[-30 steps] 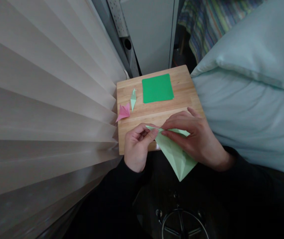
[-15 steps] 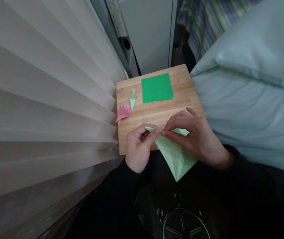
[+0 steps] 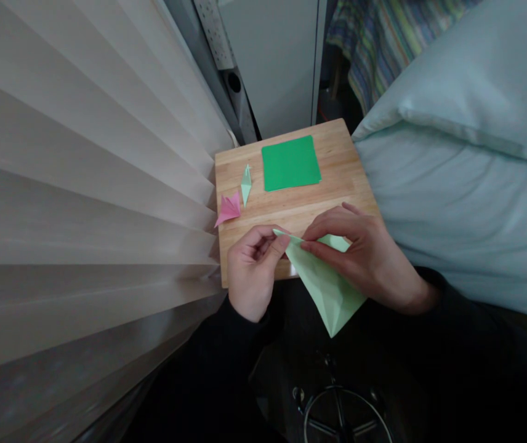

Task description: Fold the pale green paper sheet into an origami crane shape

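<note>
Between my two hands is a light green sheet of origami paper, partly folded, with one corner hanging down past the table's front edge. My left hand pinches its left corner between thumb and fingers. Along the same upper edge, my right hand grips the paper with thumb and index finger; its palm hides part of the right side. A pink folded paper piece lies at the table's left, beside a small pale green folded paper piece. Farther back is a stack of darker green paper.
The small wooden table stands between a pleated curtain on the left and a bed with light blue bedding on the right. A pale cabinet is behind it. Below is a round metal stool base.
My left hand has slid a little left and outward along the paper's edge, closer to its corner. My right hand keeps its pinch in nearly the same place.
</note>
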Demonstrator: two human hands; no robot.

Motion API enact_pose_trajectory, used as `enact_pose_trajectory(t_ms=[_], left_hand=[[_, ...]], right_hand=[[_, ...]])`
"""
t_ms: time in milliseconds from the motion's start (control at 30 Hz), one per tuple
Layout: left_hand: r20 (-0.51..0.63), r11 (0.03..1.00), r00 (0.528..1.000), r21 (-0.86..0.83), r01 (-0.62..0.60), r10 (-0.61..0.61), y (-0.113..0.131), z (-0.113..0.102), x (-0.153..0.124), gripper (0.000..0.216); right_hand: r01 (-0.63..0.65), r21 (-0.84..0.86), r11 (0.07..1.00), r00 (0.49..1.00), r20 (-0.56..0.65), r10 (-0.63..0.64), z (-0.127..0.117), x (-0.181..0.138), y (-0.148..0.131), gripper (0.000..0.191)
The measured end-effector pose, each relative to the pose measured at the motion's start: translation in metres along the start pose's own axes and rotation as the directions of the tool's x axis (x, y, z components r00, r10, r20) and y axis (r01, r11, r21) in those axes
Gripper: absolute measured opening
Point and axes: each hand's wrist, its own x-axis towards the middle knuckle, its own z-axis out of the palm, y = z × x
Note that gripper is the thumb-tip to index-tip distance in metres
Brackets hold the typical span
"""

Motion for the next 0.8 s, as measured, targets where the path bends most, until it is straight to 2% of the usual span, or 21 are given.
enact_pose_trajectory(t_ms=[233,500,800], left_hand=[[-0.037,1.0,0.999,0.013,0.023,-0.022,0.0009,0.0006,-0.0019,0.022],[-0.04,0.995,0.997,-0.078,0.065,-0.068,0.0029,0.0035,-0.0041,0.024],[0.004,0.989,0.997,-0.126,0.076,-0.076,0.0051,0.0084,-0.0068,0.025]], right_hand=[[-0.011,-0.014,1.0,1.0,-0.015,0.011,-0.0007,-0.0007,-0.0048,0.014],[0.012,-0.093,0.996,1.0,-0.022,-0.014,0.0004,-0.002,-0.0037,0.018],[0.011,-0.026,1.0,0.999,-0.036,-0.012,0.0043,-0.0036,-0.0065,0.014]])
